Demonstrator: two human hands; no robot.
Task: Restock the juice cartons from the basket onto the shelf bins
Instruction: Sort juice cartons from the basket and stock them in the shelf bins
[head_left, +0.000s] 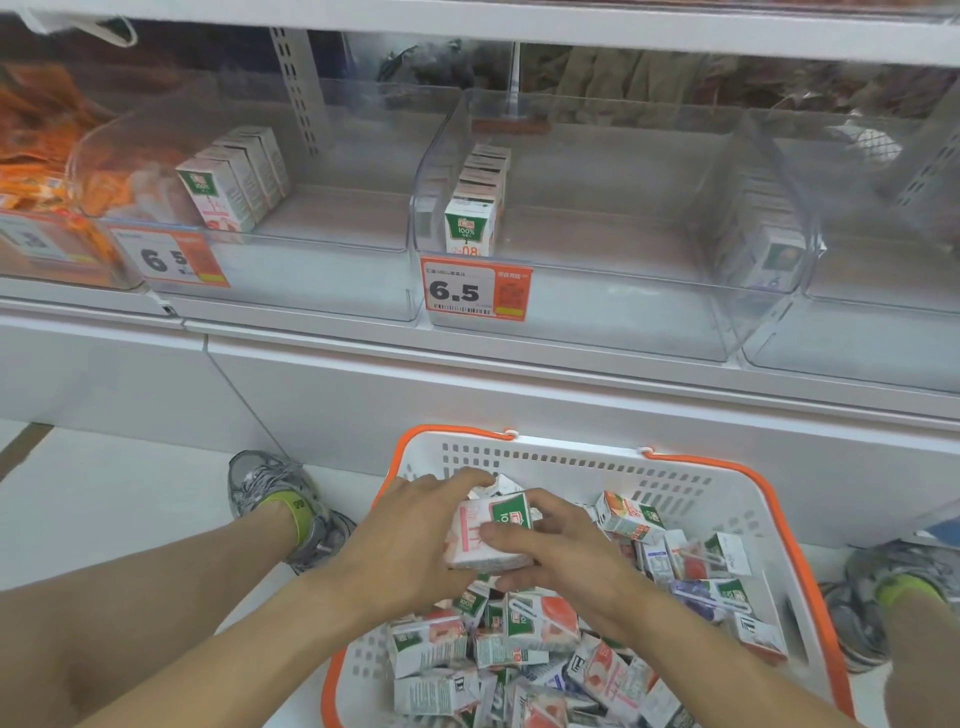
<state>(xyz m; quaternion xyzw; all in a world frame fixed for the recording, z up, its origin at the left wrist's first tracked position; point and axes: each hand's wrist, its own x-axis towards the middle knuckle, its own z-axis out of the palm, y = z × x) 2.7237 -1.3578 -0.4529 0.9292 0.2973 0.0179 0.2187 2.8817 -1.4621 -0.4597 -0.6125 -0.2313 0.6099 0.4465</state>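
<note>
A white floor (130, 499) spreads out to the left of the hands, with a brown strip (23, 447) at its far-left edge. Beyond the hands rises a plain white base panel (467, 395). Above that runs a white shelf ledge (519, 348). Higher up and leftward stands a slotted white upright (293, 88) under an upper white shelf (519, 26). The light is even and soft.

Clear glossy plastic bins (571, 291); seemingly paper cartons (488, 535).
</note>
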